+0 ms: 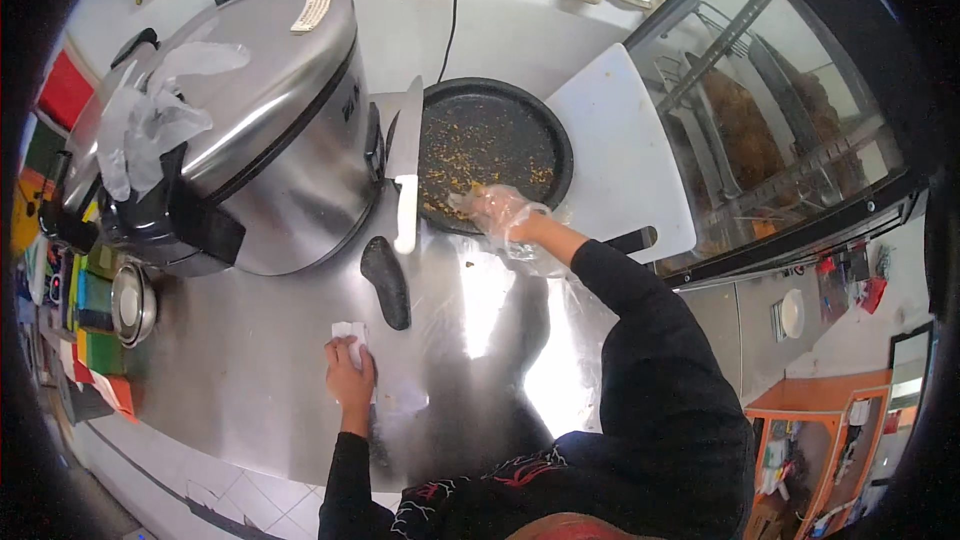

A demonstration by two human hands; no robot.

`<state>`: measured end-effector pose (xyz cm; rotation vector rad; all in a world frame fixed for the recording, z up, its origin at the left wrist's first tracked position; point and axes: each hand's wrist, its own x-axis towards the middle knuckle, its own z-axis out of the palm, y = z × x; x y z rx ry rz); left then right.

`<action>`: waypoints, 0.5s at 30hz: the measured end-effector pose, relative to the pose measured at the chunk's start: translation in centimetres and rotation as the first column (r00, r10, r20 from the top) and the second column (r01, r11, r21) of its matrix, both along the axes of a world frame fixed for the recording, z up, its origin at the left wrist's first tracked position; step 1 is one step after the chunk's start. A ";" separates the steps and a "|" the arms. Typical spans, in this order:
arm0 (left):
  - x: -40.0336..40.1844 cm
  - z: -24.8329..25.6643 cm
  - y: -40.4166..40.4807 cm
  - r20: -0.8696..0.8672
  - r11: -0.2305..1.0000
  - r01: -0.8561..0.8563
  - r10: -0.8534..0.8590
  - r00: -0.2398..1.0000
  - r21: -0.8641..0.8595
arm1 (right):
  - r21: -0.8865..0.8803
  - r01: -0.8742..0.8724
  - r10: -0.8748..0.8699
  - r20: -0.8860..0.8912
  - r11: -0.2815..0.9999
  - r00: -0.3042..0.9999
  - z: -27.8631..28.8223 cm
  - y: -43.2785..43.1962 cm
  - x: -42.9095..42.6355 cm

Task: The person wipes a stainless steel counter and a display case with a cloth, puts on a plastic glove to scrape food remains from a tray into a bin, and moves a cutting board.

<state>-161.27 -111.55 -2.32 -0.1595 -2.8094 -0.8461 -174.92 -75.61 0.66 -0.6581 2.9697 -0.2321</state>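
My left hand (351, 377) rests on the steel table, its fingers closed on a folded white tissue (350, 333). In a clear plastic glove, my right hand (501, 211) is at the front rim of a round black pan (495, 142) scattered with yellow-brown crumbs; its fingertips touch the crumbs, and whether they pinch any is unclear. A large knife with a white handle (406, 214) lies along the pan's left side, blade away from me. Nearer me is a dark, elongated stone-like object (386, 283). A white cutting board (626, 142) stands right of the pan.
A big steel rice cooker (300, 142) with plastic gloves (161, 109) on its lid fills the left back. A glass display case (765, 105) holding browned food stands at the right. Metal bowls (133, 305) sit at the left edge. A black handle (632, 240) lies by the board.
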 end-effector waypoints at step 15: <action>0.3 -0.5 -0.6 -0.002 0.999 -0.009 0.010 1.000 0.043 | 0.278 0.349 -0.363 0.001 0.895 0.932 3.3 -7.0 0.5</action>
